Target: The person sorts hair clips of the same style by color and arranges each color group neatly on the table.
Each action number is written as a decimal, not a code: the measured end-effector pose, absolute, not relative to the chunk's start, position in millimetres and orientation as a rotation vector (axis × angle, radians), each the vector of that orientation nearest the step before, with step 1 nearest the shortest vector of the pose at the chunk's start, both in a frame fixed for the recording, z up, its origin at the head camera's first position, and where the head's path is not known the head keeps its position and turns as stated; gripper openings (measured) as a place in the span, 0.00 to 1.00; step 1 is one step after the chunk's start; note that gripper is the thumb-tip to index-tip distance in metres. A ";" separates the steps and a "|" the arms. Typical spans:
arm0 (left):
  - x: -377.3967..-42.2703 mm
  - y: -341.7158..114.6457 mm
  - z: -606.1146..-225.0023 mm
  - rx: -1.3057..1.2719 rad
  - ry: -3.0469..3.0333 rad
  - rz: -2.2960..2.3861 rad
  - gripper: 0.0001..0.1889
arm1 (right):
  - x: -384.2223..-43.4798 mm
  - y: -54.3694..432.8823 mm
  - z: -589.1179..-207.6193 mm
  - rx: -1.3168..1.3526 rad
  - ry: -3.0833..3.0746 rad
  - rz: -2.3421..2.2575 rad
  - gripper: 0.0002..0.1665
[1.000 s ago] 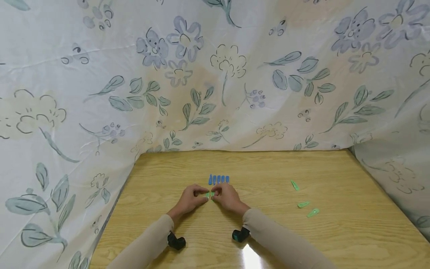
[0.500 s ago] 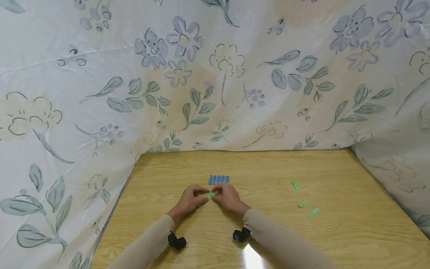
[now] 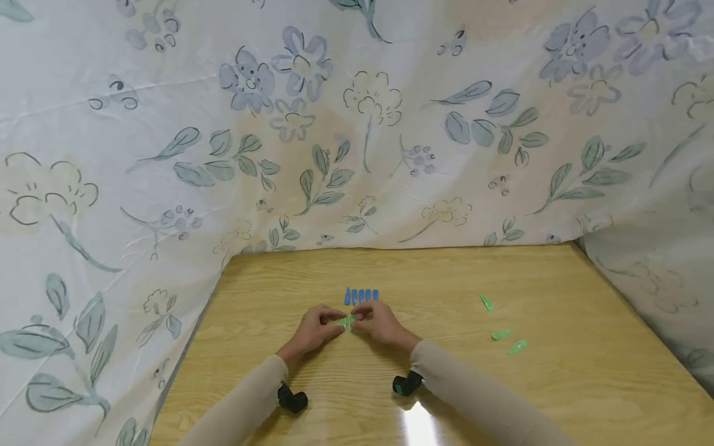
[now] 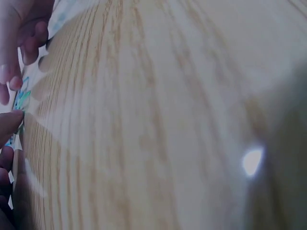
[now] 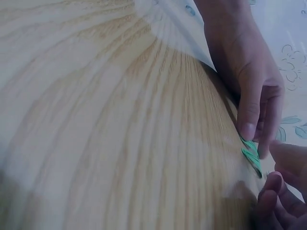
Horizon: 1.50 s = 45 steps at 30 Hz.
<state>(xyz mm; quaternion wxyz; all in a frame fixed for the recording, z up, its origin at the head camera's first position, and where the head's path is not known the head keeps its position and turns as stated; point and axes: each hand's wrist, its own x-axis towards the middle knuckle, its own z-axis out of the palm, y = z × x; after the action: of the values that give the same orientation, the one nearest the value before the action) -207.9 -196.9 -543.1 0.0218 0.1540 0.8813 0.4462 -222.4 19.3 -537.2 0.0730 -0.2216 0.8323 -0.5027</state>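
Observation:
Two green hair clips lie side by side between my hands in the head view. My left hand (image 3: 313,329) holds the left clip (image 3: 343,322) upright on the table, with thumb and forefinger at its two ends. Beside it stands the right clip (image 3: 351,323), bare along its length. My right hand (image 3: 380,323) is just to its right, thumb and forefinger parted and close to the clip. In the right wrist view the green clips (image 5: 252,160) show near the left hand's fingertips. Just behind the hands is a row of several blue hair clips (image 3: 361,296).
On the right of the wooden table (image 3: 446,384) lie three loose green hair clips: one farther back (image 3: 487,302), a middle one (image 3: 501,334) and a nearer one (image 3: 517,347). A floral cloth (image 3: 379,186) hangs along the table's back and sides.
My right hand has drawn slightly right and its fingers have come away from the right green clip, which now shows more fully. The left hand stays nearly still.

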 end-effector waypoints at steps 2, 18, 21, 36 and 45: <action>-209.5 -197.0 -542.6 0.482 2.733 1.380 0.13 | -223.1 23.3 -535.8 -0.669 2.488 -1.525 0.13; -210.1 -193.5 -543.2 0.433 2.747 1.364 0.13 | -218.4 71.6 -512.7 -0.700 2.331 -1.601 0.17; -209.8 -194.2 -543.5 0.434 2.741 1.366 0.13 | -219.4 86.4 -507.4 -0.701 2.343 -1.591 0.18; -207.7 -192.4 -544.2 0.417 2.746 1.365 0.13 | -232.9 169.6 -496.4 -0.686 2.471 -1.567 0.20; -203.3 -189.0 -546.7 0.414 2.765 1.383 0.13 | -235.6 226.9 -496.9 -0.601 2.540 -1.522 0.22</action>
<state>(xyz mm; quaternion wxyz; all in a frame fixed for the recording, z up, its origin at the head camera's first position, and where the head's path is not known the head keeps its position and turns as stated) -203.3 -189.0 -546.7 0.0110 0.1326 0.8864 0.4434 -235.6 226.9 -496.9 0.0600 -0.1985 0.8392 -0.5028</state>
